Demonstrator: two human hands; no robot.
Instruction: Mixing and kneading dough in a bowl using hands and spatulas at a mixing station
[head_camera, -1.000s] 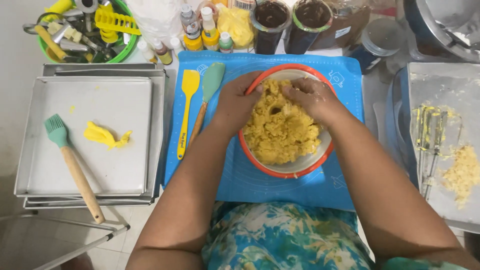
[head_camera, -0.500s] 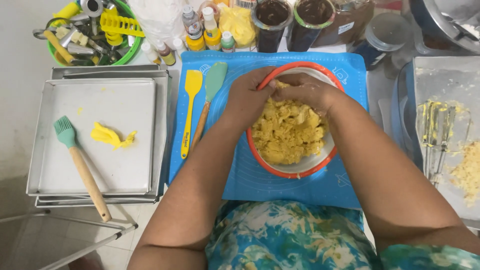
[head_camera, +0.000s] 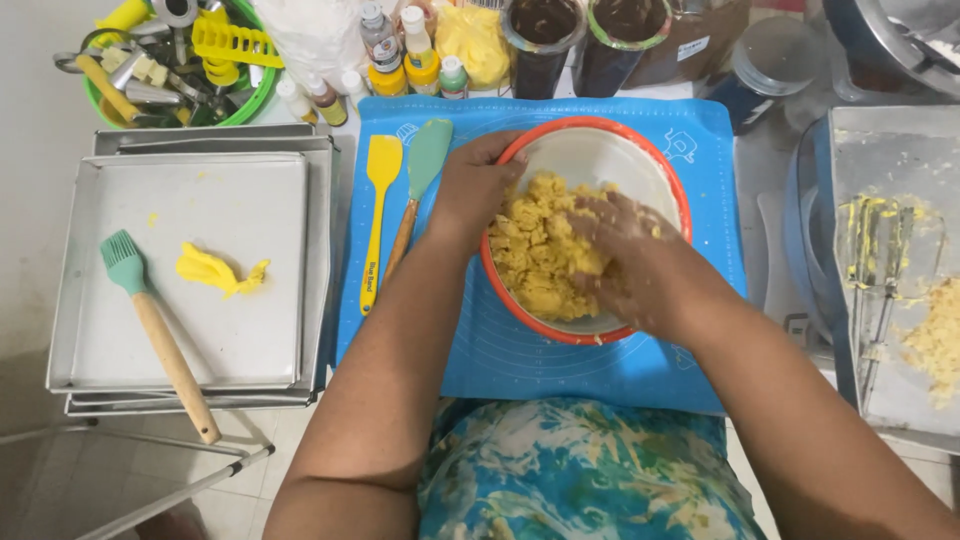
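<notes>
Since a moment ago, both hands have shifted: the left hand (head_camera: 470, 190) now clamps its fingers over the bowl's (head_camera: 640, 160) left rim, and the right hand (head_camera: 625, 245) has sunk into the dough (head_camera: 535, 265), fingers spread and caked with crumbs. Orange-rimmed, the bowl sits in the middle of the blue mat (head_camera: 560, 365), dough piled toward its left side. Just left of it on the mat lie a yellow spatula (head_camera: 378, 215) and a teal spatula (head_camera: 420, 180), side by side. At the tabletop's left edge, stacked trays (head_camera: 260, 330) carry a brush (head_camera: 150, 320) and a smear of butter (head_camera: 215, 270). Bottles (head_camera: 400, 50) and jars (head_camera: 570, 45) crowd the far edge. At the right edge, a tray (head_camera: 870, 160) holds beaters (head_camera: 885, 260).
</notes>
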